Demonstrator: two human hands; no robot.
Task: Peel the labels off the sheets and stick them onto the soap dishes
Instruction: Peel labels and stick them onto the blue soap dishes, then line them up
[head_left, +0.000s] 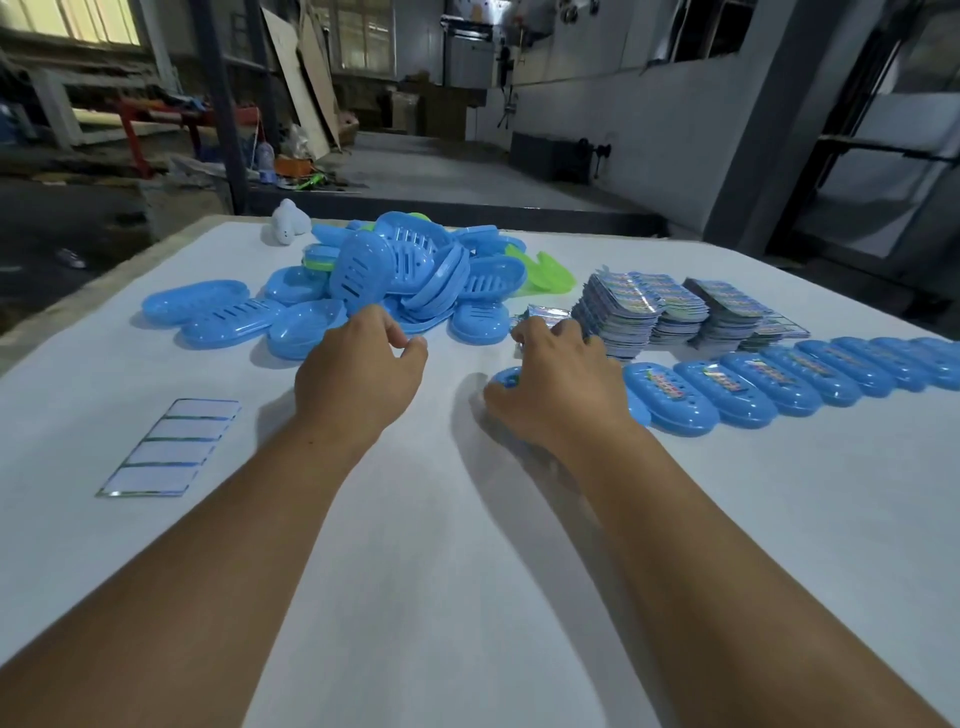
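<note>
Head view: the right hand (558, 384) lies over a blue soap dish (506, 376) at the near end of the labelled row (789, 376), fingers curled at a label sheet (540, 314) beside the sheet stacks (670, 306); whether it pinches the sheet cannot be told. Recommend lifting a label by its corner and pressing it centred, flat. The left hand (358, 371) hovers, loosely curled, holding nothing, beside the unlabelled dish pile (395, 275). A stripped backing sheet (171, 447) lies on the table (441, 571).
</note>
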